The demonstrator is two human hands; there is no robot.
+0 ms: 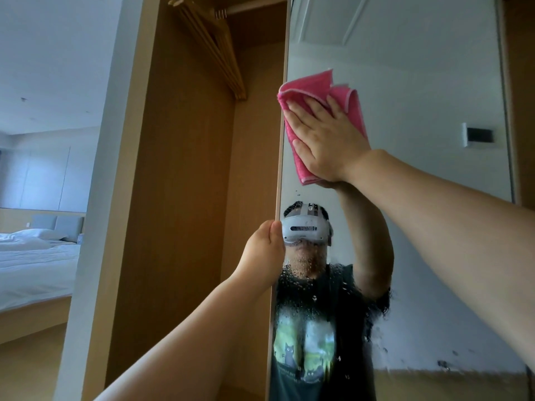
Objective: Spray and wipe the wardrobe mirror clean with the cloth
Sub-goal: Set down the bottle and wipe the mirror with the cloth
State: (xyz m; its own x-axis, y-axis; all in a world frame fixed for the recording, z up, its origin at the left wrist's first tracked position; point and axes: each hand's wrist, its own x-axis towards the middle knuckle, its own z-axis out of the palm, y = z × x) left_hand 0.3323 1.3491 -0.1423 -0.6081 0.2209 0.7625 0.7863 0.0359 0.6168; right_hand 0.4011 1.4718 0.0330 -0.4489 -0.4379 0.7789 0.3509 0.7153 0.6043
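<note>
Keep the right grip (327, 140) flat on the cloth (312, 85); wipe down to the drops (315, 287). The left grip (263, 250) seems curled round the mirror (419, 82) edge.

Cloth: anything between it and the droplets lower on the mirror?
Nothing visible. The right hand presses the cloth on the mirror above the droplets, bare glass between; the left hand grips the mirror's edge, off to the side.

The upright wardrobe mirror (419, 91) bears a pink cloth (301, 88) flat against its upper left part, near the edge, and spray droplets (304, 273) clinging to the glass lower down.
</note>
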